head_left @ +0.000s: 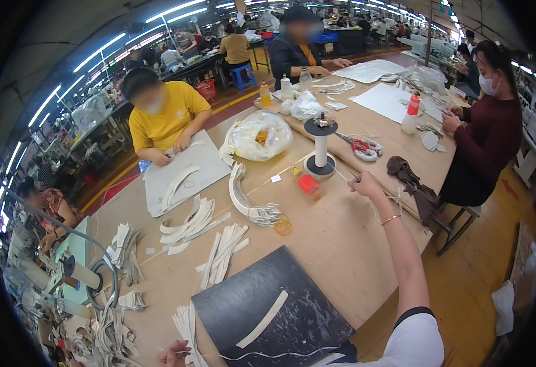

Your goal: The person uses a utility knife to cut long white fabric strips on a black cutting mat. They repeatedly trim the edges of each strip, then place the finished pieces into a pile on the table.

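My right hand [366, 183] is stretched out over the wooden table [335, 244], fingers pinched on a thin white thread that runs from the white thread spool [320, 144] on its black stand. My left hand [173, 355] shows only at the bottom edge, pinching the other end of the thread beside a stack of white strips [188, 327]. A black mat [280, 312] lies before me with one curved white strip [266, 318] on it.
Piles of white strips [188, 223] cover the left of the table. A small orange bottle [308, 185], red scissors [366, 148], a clear plastic bag [260, 134] and a brown cloth [412, 183] lie farther out. Other people work across and to the right.
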A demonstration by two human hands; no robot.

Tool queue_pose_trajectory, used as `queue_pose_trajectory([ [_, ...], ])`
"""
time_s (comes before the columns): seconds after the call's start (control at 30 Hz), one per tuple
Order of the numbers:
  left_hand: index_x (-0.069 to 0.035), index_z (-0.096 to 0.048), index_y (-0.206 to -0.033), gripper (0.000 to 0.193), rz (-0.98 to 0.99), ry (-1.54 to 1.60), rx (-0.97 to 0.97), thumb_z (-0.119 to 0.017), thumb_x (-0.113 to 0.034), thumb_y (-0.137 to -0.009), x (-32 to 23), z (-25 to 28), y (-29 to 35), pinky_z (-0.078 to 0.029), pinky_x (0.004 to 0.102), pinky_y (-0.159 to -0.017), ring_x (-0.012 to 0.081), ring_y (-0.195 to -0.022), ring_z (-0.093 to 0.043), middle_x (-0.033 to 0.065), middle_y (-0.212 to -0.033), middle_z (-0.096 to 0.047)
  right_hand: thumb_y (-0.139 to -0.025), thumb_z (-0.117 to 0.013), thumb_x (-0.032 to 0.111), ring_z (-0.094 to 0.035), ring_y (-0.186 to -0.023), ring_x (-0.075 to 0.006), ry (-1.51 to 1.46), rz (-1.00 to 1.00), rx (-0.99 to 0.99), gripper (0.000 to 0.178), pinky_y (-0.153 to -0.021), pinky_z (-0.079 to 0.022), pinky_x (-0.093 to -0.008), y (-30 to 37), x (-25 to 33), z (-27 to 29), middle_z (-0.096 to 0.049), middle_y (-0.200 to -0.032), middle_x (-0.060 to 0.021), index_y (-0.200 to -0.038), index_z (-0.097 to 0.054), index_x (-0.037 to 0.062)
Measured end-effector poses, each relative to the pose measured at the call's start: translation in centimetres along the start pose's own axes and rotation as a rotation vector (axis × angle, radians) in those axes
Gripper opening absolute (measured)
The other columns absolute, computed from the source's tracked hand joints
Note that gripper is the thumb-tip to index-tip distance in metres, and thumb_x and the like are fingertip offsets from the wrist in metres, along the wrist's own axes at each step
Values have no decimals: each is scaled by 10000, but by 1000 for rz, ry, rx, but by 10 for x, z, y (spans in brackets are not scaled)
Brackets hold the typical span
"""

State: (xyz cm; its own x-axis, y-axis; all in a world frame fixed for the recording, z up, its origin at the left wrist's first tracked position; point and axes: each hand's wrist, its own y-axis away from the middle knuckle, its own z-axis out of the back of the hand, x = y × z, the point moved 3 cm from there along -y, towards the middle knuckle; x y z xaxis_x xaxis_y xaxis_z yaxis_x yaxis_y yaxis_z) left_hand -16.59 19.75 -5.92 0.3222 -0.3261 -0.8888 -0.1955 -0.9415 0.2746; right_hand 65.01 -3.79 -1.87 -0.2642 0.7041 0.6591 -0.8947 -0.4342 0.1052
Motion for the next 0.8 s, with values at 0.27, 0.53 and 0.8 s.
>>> queue_pose_trajectory([
  [0.27,-7,-676,-1103,249,-97,-194,596,-563,-214,-1021,-28,-149,52,-520,452,-884,324,-1002,-676,212,-1105,-705,-823,-739,227,-600,-598,-108,29,43,12,264,-570,-474,-321,159,-50,77,-667,-634,-61,-691,-691,3],
  [0.53,66,-700,-1094,271,-51,-125,925,-589,-162,-1000,-35,-229,86,-527,449,-915,361,-1051,-680,247,-1135,-688,-879,-723,156,-519,-681,-141,180,-257,-329,215,-617,-436,-310,443,-192,227,-558,-728,-52,-814,-590,0],
  [0.8,39,-706,-1159,252,333,-175,1341,-605,-119,-990,-12,-298,153,-472,351,-1017,256,-1170,-621,184,-1251,-667,-903,-693,137,-506,-701,-117,673,-831,-556,199,-636,-435,-302,578,-375,267,-576,-777,-12,-1015,-672,-27],
])
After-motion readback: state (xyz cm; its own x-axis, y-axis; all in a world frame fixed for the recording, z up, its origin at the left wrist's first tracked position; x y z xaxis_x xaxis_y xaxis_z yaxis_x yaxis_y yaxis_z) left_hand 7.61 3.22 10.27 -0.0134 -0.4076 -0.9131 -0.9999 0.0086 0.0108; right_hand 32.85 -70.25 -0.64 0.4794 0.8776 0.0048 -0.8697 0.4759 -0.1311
